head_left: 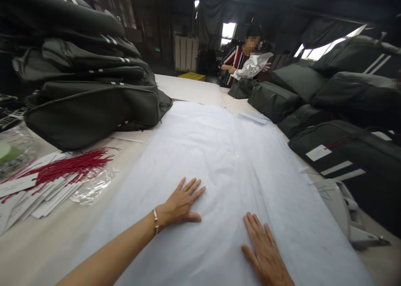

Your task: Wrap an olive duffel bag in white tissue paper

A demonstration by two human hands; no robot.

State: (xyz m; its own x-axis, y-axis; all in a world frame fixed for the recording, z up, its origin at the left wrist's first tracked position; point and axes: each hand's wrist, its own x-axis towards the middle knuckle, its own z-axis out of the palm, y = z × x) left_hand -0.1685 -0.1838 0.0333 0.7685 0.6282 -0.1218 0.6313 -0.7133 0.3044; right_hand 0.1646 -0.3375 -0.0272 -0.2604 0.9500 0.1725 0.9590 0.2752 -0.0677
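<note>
A wide white sheet [200,152] of thin material stretches across the table in front of me, with light creases. My left hand [180,204] lies flat on it near the middle, fingers spread, a bracelet [155,221] at the wrist. Lower and to the right, my right hand [263,248] rests palm down on the same sheet with the thumb apart. Neither hand grips anything. At its far right end the sheet has a folded flap [255,118].
Dark green bags [94,106] are stacked at left; more bags [351,152] pile up at right. White tags [46,198] with red strings [75,164] lie at left by clear plastic [94,185]. A grey tape dispenser-like tool [341,210] sits at right. Another person [239,60] handles crumpled paper [252,66] behind.
</note>
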